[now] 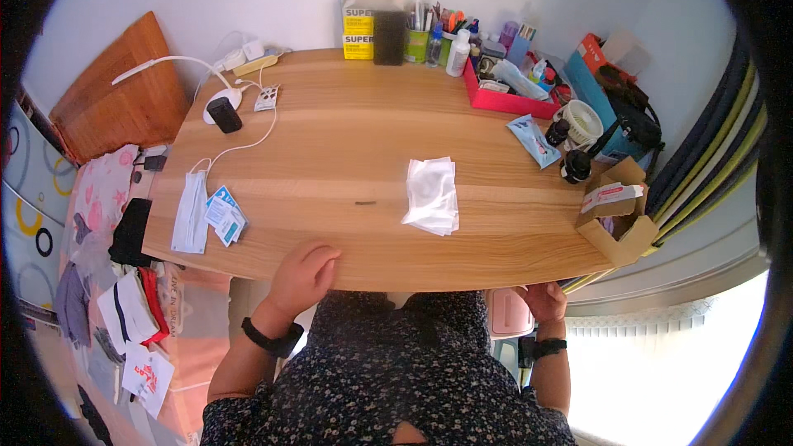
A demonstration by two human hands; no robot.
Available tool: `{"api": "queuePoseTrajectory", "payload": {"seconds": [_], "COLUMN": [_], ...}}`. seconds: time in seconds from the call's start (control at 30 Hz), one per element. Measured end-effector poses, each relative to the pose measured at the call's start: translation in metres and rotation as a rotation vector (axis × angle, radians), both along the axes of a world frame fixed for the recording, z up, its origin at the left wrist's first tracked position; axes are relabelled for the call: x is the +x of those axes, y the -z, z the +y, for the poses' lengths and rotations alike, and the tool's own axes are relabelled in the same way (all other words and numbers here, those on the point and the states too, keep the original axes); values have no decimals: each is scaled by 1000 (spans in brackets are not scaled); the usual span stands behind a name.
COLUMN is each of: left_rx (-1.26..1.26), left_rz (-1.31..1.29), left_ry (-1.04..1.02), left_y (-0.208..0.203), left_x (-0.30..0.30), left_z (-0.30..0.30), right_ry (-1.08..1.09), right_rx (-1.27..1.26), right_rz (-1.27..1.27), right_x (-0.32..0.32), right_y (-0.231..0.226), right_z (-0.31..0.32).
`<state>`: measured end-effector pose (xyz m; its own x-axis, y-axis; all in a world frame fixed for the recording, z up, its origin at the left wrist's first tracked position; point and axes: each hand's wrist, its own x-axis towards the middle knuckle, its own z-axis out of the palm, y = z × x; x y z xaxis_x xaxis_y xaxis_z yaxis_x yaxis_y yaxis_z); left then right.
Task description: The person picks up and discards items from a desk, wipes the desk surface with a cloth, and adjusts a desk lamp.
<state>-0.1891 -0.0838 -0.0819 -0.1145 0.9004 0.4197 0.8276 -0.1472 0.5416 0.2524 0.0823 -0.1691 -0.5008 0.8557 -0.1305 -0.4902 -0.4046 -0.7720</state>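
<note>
My left hand (305,277) rests on the table's front edge, its fingers loosely curled and nothing visible in them. My right hand (545,301) is at the front edge farther right, with its fingertips partly hidden by the tabletop (330,140). Beyond my left hand lies a small dark strip (365,203). White, shiny, thin sheets or bags (432,196) lie stacked at mid-table, apart from both hands. To the left are a pale blue face mask (191,213) and several blue-and-white cards or packets (225,216).
A white desk lamp (221,106), black box-shaped object (224,115) and power strip (266,97) stand at back left. Yellow boxes (358,33), pen holders, a red tray (512,104), small fan (581,122), blue wipes packet (534,141) and open cardboard box (616,211) line the back and right.
</note>
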Motion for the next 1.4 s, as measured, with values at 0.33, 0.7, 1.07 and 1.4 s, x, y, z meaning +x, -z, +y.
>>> {"api": "queuePoseTrajectory", "payload": {"seconds": [0.33, 0.7, 1.07, 1.4], "left_rx": [-16, -131, -224, -389], "left_rz": [38, -43, -106, 160], "left_ry": [-1, -32, 112, -210], "left_y": [-2, 3, -35, -52], "left_x": [0, -2, -49, -189], "left_z": [1, -5, -24, -33], "right_ry": [121, 84, -122, 297], "right_rx": [-146, 44, -51, 408], "right_rz": [47, 172, -452, -521], "right_x": [-3, -1, 14, 8], "right_y": [-6, 9, -23, -70], "right_z": [-1, 10, 1, 28]}}
